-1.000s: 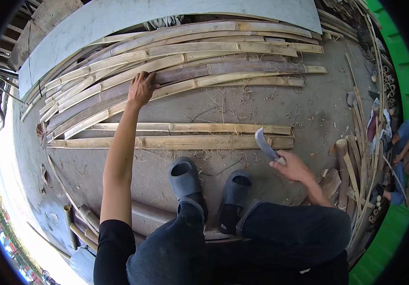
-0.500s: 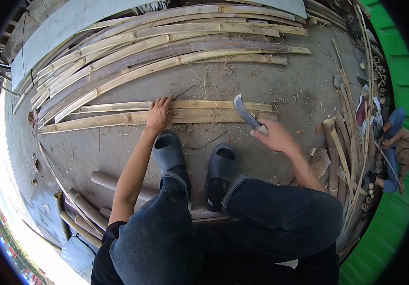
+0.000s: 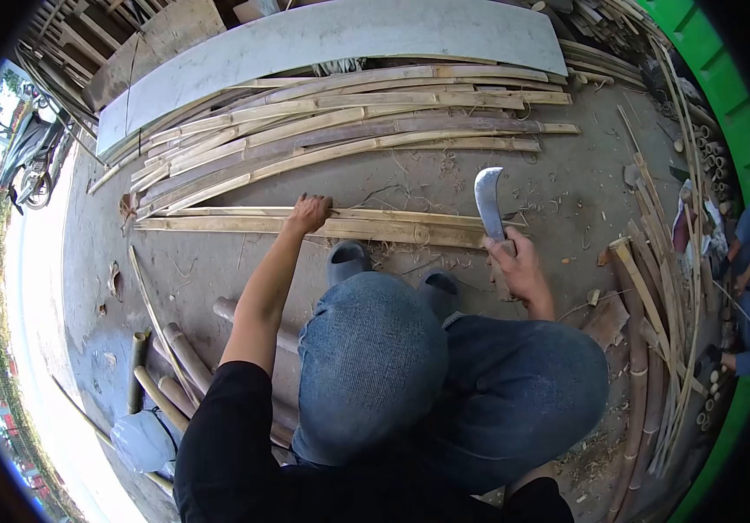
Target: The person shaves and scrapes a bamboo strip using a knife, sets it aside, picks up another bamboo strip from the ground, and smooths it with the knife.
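Grey floor [image 3: 567, 179], green panel [image 3: 724, 78], bamboo strips [image 3: 384, 230], knife [image 3: 487, 202]

"What's worn on top?"

"A black shirt [image 3: 240, 444], plain where it shows, its short left sleeve [image 3: 237, 388] stopping above the elbow [image 3: 259, 314]."

"And below?"

"Blue jeans [image 3: 371, 397], faded paler over the left knee [image 3: 371, 336], darker and creased along the right leg [image 3: 532, 383]."

"Footwear?"

"Grey-blue slip-on shoes [image 3: 344, 273], smooth and rounded, with an oval opening [image 3: 349, 254] over the toes. The jeans hide the rest."

"The hands [image 3: 310, 213]?"

"Bare, like the forearms [image 3: 275, 275] up to that black cloth."
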`<state>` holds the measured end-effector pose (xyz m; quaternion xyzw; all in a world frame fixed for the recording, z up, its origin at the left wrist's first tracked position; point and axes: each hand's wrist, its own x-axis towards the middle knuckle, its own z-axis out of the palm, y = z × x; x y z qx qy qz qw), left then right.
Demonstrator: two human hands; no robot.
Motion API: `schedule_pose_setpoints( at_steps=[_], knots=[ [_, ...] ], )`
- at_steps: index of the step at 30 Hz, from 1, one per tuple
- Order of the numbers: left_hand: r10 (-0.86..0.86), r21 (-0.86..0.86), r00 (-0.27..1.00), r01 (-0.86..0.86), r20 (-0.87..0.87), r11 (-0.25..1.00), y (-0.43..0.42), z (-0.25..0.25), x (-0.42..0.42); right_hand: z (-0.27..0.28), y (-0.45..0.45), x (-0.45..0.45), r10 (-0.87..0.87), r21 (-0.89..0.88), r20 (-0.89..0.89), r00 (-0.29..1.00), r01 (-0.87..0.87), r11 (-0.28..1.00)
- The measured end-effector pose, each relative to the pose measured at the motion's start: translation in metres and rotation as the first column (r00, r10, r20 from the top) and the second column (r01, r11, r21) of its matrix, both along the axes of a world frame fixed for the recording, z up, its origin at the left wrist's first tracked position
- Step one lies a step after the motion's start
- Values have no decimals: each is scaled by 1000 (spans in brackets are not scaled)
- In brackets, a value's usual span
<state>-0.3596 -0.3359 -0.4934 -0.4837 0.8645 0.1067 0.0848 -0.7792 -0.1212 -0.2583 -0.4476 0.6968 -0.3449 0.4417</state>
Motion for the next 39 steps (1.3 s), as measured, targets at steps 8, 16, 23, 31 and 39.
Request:
schedule_pose_setpoints(
  at_steps=[8, 16, 23, 31, 39],
  knots=[
    [-40, -275, 884, -102, -466, 956, -51, 247, 22, 15, 67, -53, -108, -333, -406, 907, -37, 942],
    [-255, -510, 653, -235, -713, 827, -57, 467, -31, 185, -18, -15, -36, -509, -362, 931, -165, 845],
    [-307, -384, 687, 45, -658, 922, -55, 457, -114, 275, -58, 46, -134, -566, -772, 622, -576, 589],
    [-169, -147, 745, 96, -645, 984, -38, 409, -103, 159, -124, -80, -282, -418, -850, 445, -244, 875],
    [37, -18, 733, -67, -679, 998, -74, 317, -45, 99, -112, -166, -300, -279, -616, 728, 154, 948]
  ],
)
